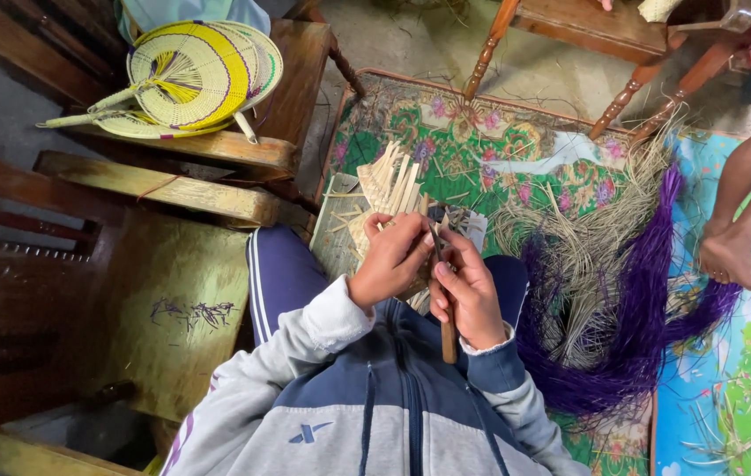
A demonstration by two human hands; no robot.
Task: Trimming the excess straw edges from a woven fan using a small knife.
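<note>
My left hand [390,257] pinches a partly woven piece of pale straw strips [393,183] that fans out above my knees. My right hand [468,295] is closed round a wooden-handled tool [448,339], its thin dark tip pointing up at the weave between my thumbs. Both hands meet over my lap, above my grey and blue zipped jacket.
Finished yellow woven fans [190,78] lie on a wooden bench [217,150] at the upper left. A bundle of purple fibres [640,308] and loose pale straw [578,256] lie on a flowered mat [481,141] to the right. Another person's bare legs [746,211] stand at the far right, near chair legs [490,44].
</note>
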